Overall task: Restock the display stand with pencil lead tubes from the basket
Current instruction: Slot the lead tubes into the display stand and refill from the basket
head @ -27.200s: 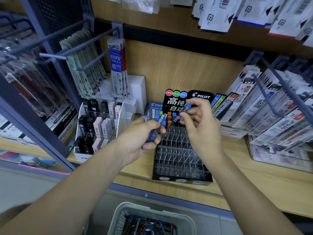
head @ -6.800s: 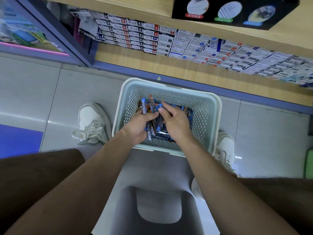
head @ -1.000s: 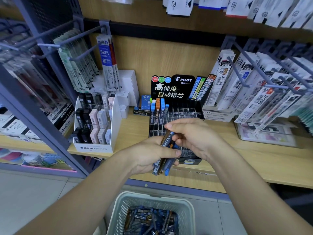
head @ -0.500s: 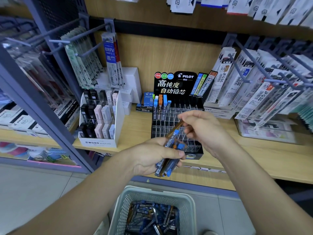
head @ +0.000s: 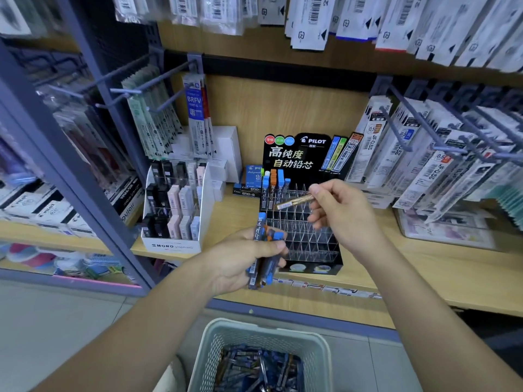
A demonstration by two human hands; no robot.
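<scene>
On a pale wooden shelf (head: 424, 267), backed by a wooden panel (head: 283, 108), a black display stand (head: 305, 241) with clear plastic compartments is set. Its printed header card (head: 294, 154) is raised upright at the rear. A few standing tubes (head: 273, 185) with blue, orange and white caps are seen in the back-left compartments.

A bundle of pencil lead tubes (head: 263, 258) is gripped in the left hand (head: 240, 258), with fingers and thumb curled round it. It is held in front of the stand's front-left corner, above the shelf edge. A single brownish tube (head: 294, 201) is pinched between the thumb and fingers of the right hand (head: 339, 213). It is held nearly level over the stand's rear rows, its free end pointed left toward the standing tubes.

Below the shelf edge, a pale perforated basket (head: 254, 332) is placed on the grey tiled floor (head: 70, 321), and more tubes (head: 254, 366) are heaped loosely inside it.

Just left of the stand, a white tiered eraser box (head: 175, 210) marked MONO is set on the same shelf, with white cartons (head: 226, 148) behind it. Refill packs (head: 424, 154) are hung on metal hooks at the right. More are hung at the left, beside a blue-grey frame post (head: 70, 171). Further packets are hung along the top. A lower shelf at the far left is blurred, and its goods cannot be made out.
</scene>
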